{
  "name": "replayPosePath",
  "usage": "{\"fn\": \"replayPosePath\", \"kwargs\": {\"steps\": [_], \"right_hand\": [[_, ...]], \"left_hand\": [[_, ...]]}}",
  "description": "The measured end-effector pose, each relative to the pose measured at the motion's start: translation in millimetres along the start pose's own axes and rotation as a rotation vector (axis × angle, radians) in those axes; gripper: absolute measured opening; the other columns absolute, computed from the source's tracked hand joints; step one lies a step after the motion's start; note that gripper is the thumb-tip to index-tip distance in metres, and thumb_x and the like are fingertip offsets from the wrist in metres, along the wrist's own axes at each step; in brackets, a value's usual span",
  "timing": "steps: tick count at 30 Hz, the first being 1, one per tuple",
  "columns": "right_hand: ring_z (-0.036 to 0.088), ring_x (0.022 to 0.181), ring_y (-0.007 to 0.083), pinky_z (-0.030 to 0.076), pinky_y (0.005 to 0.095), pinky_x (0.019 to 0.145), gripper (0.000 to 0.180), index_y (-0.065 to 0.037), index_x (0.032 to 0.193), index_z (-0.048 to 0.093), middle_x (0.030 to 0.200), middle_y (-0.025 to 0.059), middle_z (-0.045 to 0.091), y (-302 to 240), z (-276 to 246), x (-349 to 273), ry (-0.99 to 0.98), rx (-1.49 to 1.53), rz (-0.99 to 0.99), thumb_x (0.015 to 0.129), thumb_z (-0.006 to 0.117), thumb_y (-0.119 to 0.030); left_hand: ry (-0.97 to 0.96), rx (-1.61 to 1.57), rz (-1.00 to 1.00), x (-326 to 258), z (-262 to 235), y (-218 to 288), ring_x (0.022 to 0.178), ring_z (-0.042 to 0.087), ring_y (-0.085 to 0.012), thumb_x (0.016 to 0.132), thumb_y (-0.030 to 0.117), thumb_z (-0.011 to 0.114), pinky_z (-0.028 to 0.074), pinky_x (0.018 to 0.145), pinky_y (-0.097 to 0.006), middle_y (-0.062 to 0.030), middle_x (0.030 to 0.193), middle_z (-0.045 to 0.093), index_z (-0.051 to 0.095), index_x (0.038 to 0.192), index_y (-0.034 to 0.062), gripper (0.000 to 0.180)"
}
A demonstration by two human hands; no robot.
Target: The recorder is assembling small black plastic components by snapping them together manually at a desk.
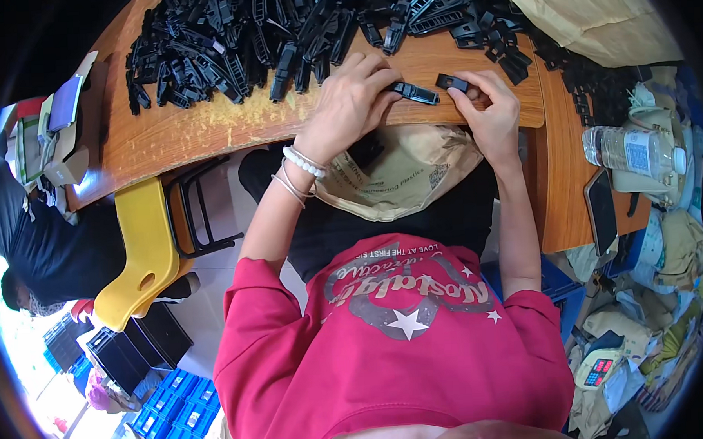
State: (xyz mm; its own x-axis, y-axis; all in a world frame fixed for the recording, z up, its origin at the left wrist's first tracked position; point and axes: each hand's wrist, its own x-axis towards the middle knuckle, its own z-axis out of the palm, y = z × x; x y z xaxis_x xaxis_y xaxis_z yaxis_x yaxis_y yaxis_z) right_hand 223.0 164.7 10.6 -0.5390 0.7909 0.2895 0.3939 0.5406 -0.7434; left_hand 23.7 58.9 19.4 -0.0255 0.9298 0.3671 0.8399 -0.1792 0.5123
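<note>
My left hand (352, 98) is closed on one end of a long black plastic part (418, 94), whose other end points right. Between the thumb and fingers of my right hand (491, 110) is a small black plastic piece (451, 82) with a hole in it. The two pieces are close together but apart, just over the table's near edge. Below my hands a paper sack (398, 199) lies open on my lap. A large heap of similar long black parts (226, 48) covers the far side of the wooden table (207, 139).
Small black pieces (513, 65) lie right of the heap, beside a big paper bag (593, 13). A clear plastic bottle (627, 148) and a phone (601, 211) are at the right. A yellow chair (142, 244) and another person (62, 248) are at the left, with blue crates (180, 415) below.
</note>
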Motion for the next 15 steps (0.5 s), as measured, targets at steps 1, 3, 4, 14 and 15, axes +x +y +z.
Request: {"fn": "replayPosePath", "kwargs": {"steps": [1,3,4,14,15], "right_hand": [[0.058,0.074,0.0139,0.048,0.0265,0.066,0.024,0.002,0.102,0.069,0.09,0.0078,0.063,-0.2,-0.9,-4.0,-0.046,0.203,0.043,0.079,0.071,0.001],[0.057,0.072,0.0143,0.047,0.0256,0.065,0.025,0.001,0.103,0.07,0.086,0.0076,0.062,-3.0,-3.4,-8.9,-0.115,0.381,0.049,0.078,0.073,0.001],[0.057,0.072,0.0143,0.047,0.0256,0.065,0.025,0.001,0.103,0.07,0.086,0.0076,0.062,-3.8,-4.4,-9.3,-0.116,0.378,0.054,0.078,0.073,0.001],[0.058,0.085,0.0208,0.047,0.0305,0.073,0.025,0.002,0.101,0.071,0.088,0.0081,0.06,2.5,-2.0,1.0,-0.144,0.216,-0.107,0.076,0.072,0.001],[0.058,0.084,0.0202,0.047,0.0304,0.072,0.024,0.002,0.101,0.071,0.088,0.0078,0.06,7.2,3.3,1.9,-0.152,0.202,-0.181,0.077,0.072,0.001]], "left_hand": [[-0.004,-0.007,-0.005,-2.3,1.9,0.5,0.093,0.059,-0.0268,0.076,0.004,0.07,0.051,0.08,-0.035,-0.01,0.1,0.062,0.067,0.104,0.0045,0.028],[0.02,-0.15,-0.096,-2.2,6.4,-0.7,0.091,0.06,-0.0265,0.076,0.006,0.072,0.05,0.078,-0.034,-0.0102,0.098,0.062,0.068,0.099,0.0011,0.025],[0.025,-0.168,-0.106,-1.7,7.3,-0.7,0.091,0.06,-0.0265,0.075,0.007,0.073,0.05,0.078,-0.034,-0.0103,0.096,0.062,0.069,0.097,-0.0012,0.023],[0.046,-0.136,-0.006,0.1,11.3,-5.1,0.087,0.058,-0.0262,0.075,0.005,0.072,0.049,0.076,-0.034,-0.0098,0.093,0.064,0.07,0.095,-0.0011,0.022],[0.051,-0.153,0.021,0.4,13.2,-5.1,0.087,0.058,-0.0263,0.075,0.005,0.072,0.049,0.076,-0.034,-0.0099,0.093,0.064,0.07,0.095,-0.0013,0.021]]}}
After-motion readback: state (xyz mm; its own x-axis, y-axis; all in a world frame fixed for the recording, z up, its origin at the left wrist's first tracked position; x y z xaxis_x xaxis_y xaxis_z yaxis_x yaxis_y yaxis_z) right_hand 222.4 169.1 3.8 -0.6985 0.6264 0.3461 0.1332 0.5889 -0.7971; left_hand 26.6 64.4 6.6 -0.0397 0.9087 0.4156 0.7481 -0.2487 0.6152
